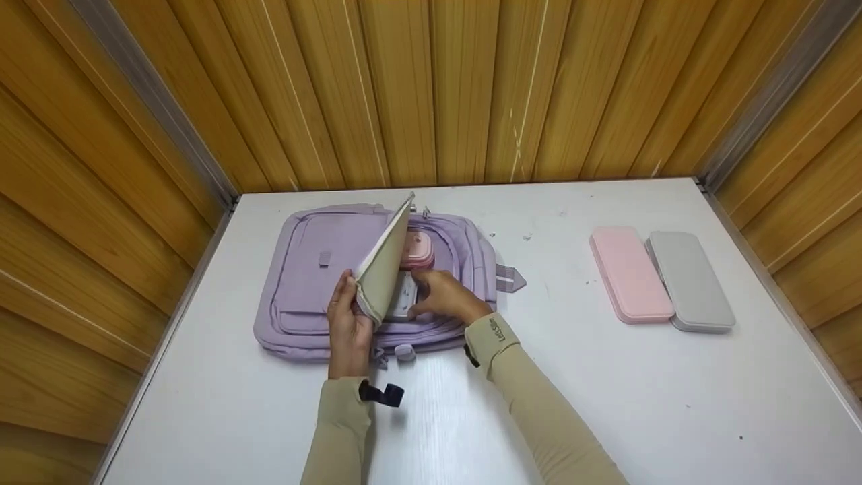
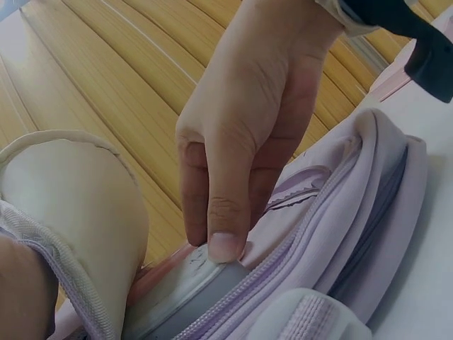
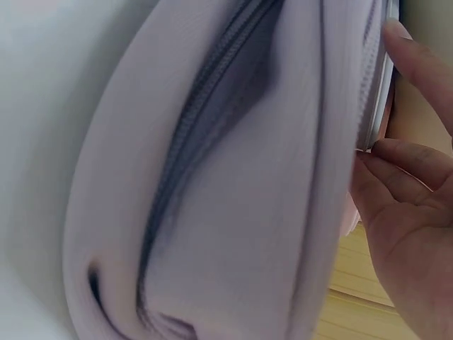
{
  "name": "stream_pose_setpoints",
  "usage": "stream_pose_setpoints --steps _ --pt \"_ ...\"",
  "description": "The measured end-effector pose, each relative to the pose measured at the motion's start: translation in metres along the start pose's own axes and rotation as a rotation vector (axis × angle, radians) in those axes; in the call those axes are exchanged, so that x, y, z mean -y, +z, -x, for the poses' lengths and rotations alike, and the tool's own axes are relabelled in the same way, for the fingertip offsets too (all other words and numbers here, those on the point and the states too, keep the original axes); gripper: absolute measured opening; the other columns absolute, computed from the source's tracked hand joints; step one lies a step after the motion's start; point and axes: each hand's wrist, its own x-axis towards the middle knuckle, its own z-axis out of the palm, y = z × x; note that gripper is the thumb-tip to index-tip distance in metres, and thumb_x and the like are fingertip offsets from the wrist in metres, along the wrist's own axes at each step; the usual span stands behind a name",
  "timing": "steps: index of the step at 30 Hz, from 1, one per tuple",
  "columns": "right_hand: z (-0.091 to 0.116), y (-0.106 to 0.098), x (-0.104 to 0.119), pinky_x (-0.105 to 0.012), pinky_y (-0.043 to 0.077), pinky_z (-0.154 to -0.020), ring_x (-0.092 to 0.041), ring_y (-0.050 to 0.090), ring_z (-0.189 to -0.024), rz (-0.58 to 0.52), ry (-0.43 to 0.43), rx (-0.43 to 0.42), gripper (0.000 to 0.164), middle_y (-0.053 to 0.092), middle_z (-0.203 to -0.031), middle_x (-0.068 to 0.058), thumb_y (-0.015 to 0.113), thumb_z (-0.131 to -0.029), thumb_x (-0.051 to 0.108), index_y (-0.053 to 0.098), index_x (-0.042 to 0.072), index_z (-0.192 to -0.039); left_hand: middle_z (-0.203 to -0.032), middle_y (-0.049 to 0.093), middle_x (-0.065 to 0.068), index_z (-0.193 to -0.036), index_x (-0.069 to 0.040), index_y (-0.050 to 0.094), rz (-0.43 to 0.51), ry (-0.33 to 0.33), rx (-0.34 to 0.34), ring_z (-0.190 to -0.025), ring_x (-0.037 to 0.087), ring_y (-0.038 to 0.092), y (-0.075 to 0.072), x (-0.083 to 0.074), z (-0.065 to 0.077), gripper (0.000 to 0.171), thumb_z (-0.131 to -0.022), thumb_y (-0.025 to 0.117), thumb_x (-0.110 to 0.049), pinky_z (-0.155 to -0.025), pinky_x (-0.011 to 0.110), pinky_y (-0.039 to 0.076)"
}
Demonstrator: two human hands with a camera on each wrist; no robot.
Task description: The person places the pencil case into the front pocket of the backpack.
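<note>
A lilac backpack (image 1: 316,286) lies flat on the white table, its front pocket unzipped. My left hand (image 1: 349,331) pinches the edge of the pocket's flap (image 1: 386,268) and holds it raised, its cream lining showing. Inside the pocket, my right hand (image 1: 446,295) grips a grey case (image 1: 403,296) by its end, thumb on one side and fingers on the other. A pink case (image 1: 419,249) sits beside it in the pocket. The left wrist view shows my right thumb on the grey case's rim (image 2: 191,290); the flap hides the far part of that case.
On the table to the right, a pink flat case (image 1: 631,275) and a grey flat case (image 1: 692,281) lie side by side. A strap end (image 1: 510,278) sticks out from the backpack. Wood-look panels (image 1: 465,87) wall in the back and sides.
</note>
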Motion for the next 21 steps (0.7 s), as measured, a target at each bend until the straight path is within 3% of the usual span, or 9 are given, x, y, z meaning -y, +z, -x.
stream_pose_setpoints --steps 2,6,9,13,21 --pt "0.000 -0.002 0.000 -0.039 0.051 -0.087 -0.024 0.060 -0.092 -0.010 0.017 -0.002 0.054 0.067 -0.101 -0.013 0.086 -0.066 0.016 0.063 0.000 -0.113 -0.091 0.068 0.005 -0.088 -0.006 0.072 -0.003 0.005 -0.002 -0.086 0.012 0.065 0.000 0.000 0.000 0.012 -0.090 0.061 -0.001 -0.079 0.020 0.053" --pt "0.001 -0.007 -0.002 -0.041 0.051 -0.088 -0.027 0.061 -0.095 -0.049 0.029 -0.007 0.048 0.068 -0.104 -0.016 0.083 -0.072 0.016 0.064 -0.002 -0.112 -0.090 0.068 0.004 -0.087 -0.007 0.072 -0.014 0.011 -0.007 -0.085 0.012 0.066 0.001 0.001 -0.001 0.014 -0.090 0.060 -0.001 -0.079 0.020 0.053" --pt "0.002 -0.012 -0.003 -0.044 0.047 -0.098 -0.032 0.061 -0.108 -0.060 0.003 -0.010 0.044 0.067 -0.113 -0.019 0.078 -0.078 0.015 0.063 -0.004 -0.115 -0.089 0.068 0.004 -0.086 -0.007 0.073 -0.007 0.006 -0.011 -0.084 0.012 0.066 0.000 0.001 -0.002 0.016 -0.091 0.059 -0.001 -0.078 0.020 0.053" --pt "0.003 -0.022 -0.006 -0.045 0.038 -0.110 -0.035 0.052 -0.126 -0.060 -0.019 -0.030 0.051 0.059 -0.130 -0.021 0.072 -0.084 0.014 0.056 -0.006 -0.127 -0.088 0.069 0.004 -0.085 -0.007 0.074 -0.002 0.006 -0.017 -0.082 0.011 0.066 0.000 0.001 -0.002 0.016 -0.089 0.061 0.000 -0.077 0.019 0.053" --pt "0.012 -0.043 -0.014 -0.044 0.033 -0.114 -0.035 0.044 -0.133 -0.081 0.018 -0.108 0.057 0.050 -0.140 -0.022 0.070 -0.087 0.016 0.049 -0.007 -0.134 -0.088 0.069 0.004 -0.085 -0.007 0.074 -0.009 0.009 -0.011 -0.084 0.012 0.066 -0.001 -0.001 -0.002 0.011 -0.085 0.065 -0.001 -0.077 0.020 0.054"
